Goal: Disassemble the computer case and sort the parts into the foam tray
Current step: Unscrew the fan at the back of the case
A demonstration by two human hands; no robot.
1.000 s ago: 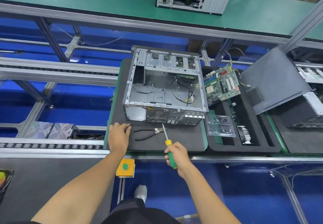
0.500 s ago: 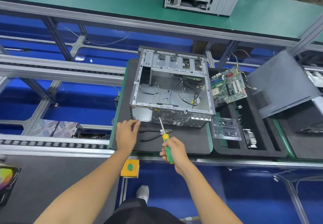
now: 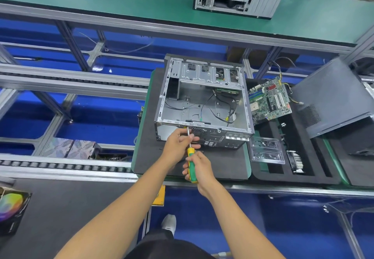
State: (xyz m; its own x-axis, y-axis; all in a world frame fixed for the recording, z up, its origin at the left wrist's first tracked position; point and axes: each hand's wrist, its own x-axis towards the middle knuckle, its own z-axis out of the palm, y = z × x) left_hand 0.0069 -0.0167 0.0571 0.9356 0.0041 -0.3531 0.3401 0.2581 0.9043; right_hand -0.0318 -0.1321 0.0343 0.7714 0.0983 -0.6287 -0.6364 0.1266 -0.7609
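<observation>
The right hand [image 3: 199, 167] grips the screwdriver [image 3: 190, 157] handle; the left hand [image 3: 178, 143] pinches its shaft, tip at the computer case [image 3: 202, 101] rear panel.

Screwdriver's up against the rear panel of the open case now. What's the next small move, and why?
Probably seat the tip and turn. The right hand grips the screwdriver by its green and yellow handle, the left hand pinches the shaft, and the tip sits at the upper edge of the computer case rear panel. Whether a screw is there is too small to tell.
</observation>
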